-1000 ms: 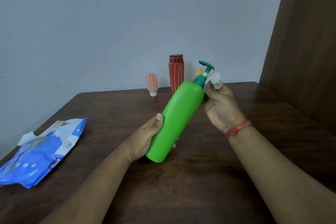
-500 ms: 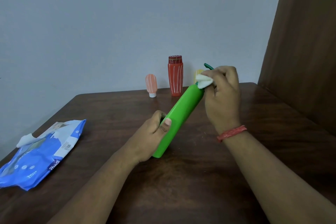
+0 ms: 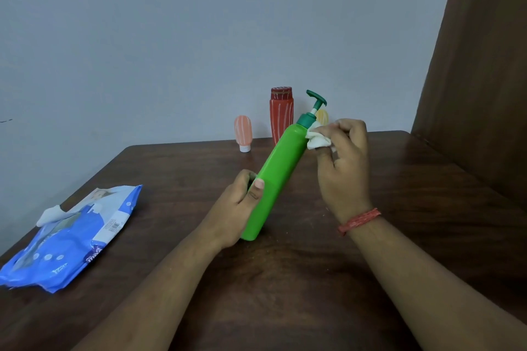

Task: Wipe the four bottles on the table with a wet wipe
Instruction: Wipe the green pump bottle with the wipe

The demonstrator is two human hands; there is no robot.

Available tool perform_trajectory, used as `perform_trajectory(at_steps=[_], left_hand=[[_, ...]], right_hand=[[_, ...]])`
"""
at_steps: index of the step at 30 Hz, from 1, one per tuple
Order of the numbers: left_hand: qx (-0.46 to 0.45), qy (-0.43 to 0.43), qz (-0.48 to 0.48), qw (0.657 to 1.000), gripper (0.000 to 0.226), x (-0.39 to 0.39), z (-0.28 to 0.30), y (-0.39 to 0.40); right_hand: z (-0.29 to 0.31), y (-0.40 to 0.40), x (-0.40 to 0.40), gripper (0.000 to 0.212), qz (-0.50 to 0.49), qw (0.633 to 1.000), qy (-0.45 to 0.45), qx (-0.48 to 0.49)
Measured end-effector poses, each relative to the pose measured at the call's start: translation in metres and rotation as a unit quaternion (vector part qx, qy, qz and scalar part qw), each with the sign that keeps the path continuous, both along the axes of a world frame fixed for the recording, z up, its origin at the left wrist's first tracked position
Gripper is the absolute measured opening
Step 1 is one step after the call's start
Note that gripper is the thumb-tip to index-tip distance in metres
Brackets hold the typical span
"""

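A tall green pump bottle [image 3: 273, 177] leans tilted over the table, its dark green pump head pointing up and away. My left hand [image 3: 238, 208] grips its lower body. My right hand [image 3: 342, 168] pinches a crumpled white wet wipe [image 3: 317, 138] against the bottle's shoulder, just below the pump collar. At the back of the table stand a red striped bottle [image 3: 281, 114], a small pink tube [image 3: 243, 132] on its white cap, and a small yellow bottle [image 3: 323, 116], mostly hidden behind the pump.
A blue wet wipe pack [image 3: 71, 234] lies at the table's left edge with a wipe sticking out of its opening. The dark wooden table [image 3: 399, 236] ends at a grey wall behind. A brown wooden panel [image 3: 484, 80] rises on the right.
My right hand has slid off the pump top to the bottle's shoulder, so the pump head shows again. The bottle has turned slightly in my left hand.
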State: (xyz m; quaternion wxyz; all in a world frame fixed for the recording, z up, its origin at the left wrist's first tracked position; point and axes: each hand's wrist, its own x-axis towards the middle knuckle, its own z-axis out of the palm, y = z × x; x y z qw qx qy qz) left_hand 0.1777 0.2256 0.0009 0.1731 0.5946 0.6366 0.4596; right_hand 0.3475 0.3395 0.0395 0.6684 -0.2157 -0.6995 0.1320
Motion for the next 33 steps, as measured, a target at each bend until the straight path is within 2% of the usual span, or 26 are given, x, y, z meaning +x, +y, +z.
perform_trajectory(at_steps=[4, 7, 9, 10, 13, 16, 20, 25, 33], left_hand=[[0.011, -0.065, -0.027, 0.997, 0.064, 0.000, -0.005, 0.003], [0.005, -0.205, -0.039, 0.978, 0.068, 0.000, -0.005, 0.004], [-0.010, -0.300, -0.040, 0.953, 0.066, -0.001, -0.003, 0.003], [-0.018, -0.332, -0.042, 0.942, 0.070, -0.002, -0.001, 0.002], [-0.033, -0.399, -0.075, 0.913, 0.078, 0.003, 0.000, 0.002], [-0.058, -0.438, -0.130, 0.887, 0.081, 0.013, 0.001, 0.003], [-0.044, -0.477, -0.163, 0.862, 0.083, 0.008, 0.001, 0.003], [-0.094, -0.465, -0.205, 0.856, 0.084, 0.007, -0.002, 0.000], [-0.073, -0.490, -0.211, 0.843, 0.085, 0.004, -0.004, 0.003]], right_hand=[[-0.012, 0.002, -0.013, 0.026, 0.097, 0.981, 0.085, -0.145], [-0.031, 0.001, -0.023, 0.016, 0.179, 0.959, 0.020, -0.218], [-0.040, -0.002, -0.029, 0.018, 0.202, 0.949, -0.049, -0.237], [-0.040, -0.003, -0.031, 0.020, 0.208, 0.947, -0.054, -0.239], [-0.029, -0.001, -0.032, 0.022, 0.196, 0.955, 0.019, -0.222], [-0.027, 0.004, -0.026, 0.029, 0.174, 0.963, 0.047, -0.200], [-0.033, -0.001, -0.026, 0.020, 0.180, 0.966, 0.001, -0.185], [-0.010, 0.007, -0.017, 0.033, 0.174, 0.957, 0.104, -0.206], [-0.013, -0.001, -0.016, 0.023, 0.242, 0.936, 0.089, -0.240]])
